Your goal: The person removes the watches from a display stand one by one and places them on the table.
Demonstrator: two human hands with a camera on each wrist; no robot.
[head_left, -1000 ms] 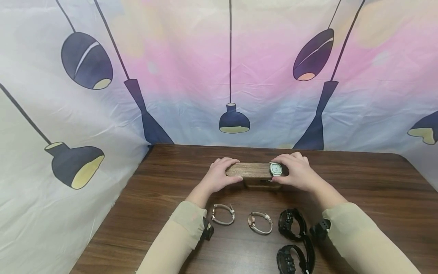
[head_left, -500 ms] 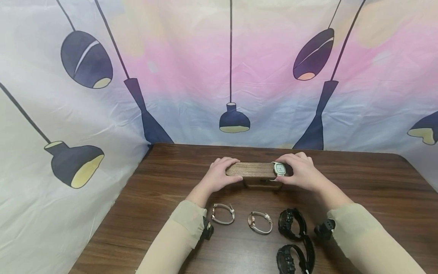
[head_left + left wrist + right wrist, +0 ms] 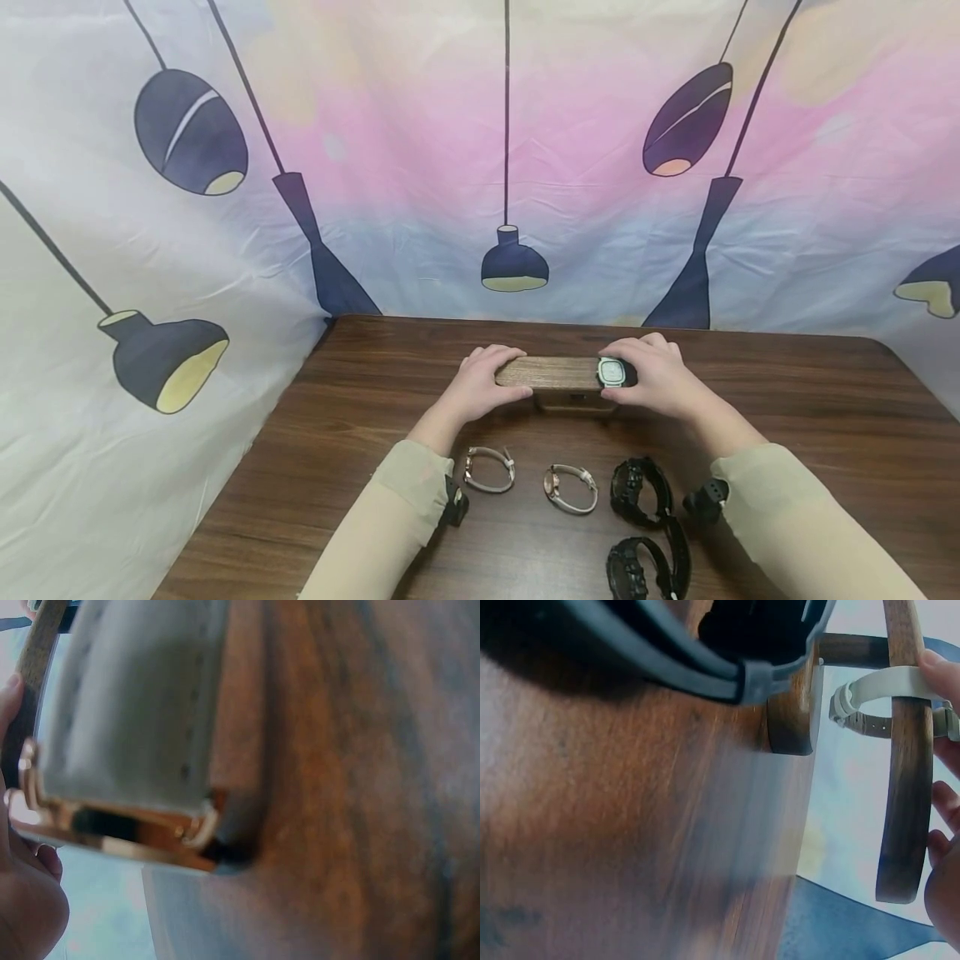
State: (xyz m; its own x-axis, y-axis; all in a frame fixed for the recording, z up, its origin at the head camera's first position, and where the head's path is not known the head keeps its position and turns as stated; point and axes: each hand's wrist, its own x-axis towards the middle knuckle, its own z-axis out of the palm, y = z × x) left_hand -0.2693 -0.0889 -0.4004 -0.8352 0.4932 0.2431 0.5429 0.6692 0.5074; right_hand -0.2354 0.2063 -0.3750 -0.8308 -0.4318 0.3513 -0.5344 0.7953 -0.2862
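A wooden watch stand with a horizontal bar stands near the back of the table. My left hand grips the bar's left end, thumb in front and fingers behind. At the right end, my right hand pinches a square-faced watch with a pale strap. In the right wrist view, that watch's white strap loops around the bar and hangs below it. The left wrist view shows part of my left hand at its left edge beside the bar.
Two slim light-strapped watches, one on the left and one in the middle, lie in front of the stand. Black chunky watches lie near my right forearm. A patterned cloth hangs behind the wooden table.
My right hand and the square-faced watch have shifted slightly right along the bar, then a touch back left. My left hand has stayed in place.
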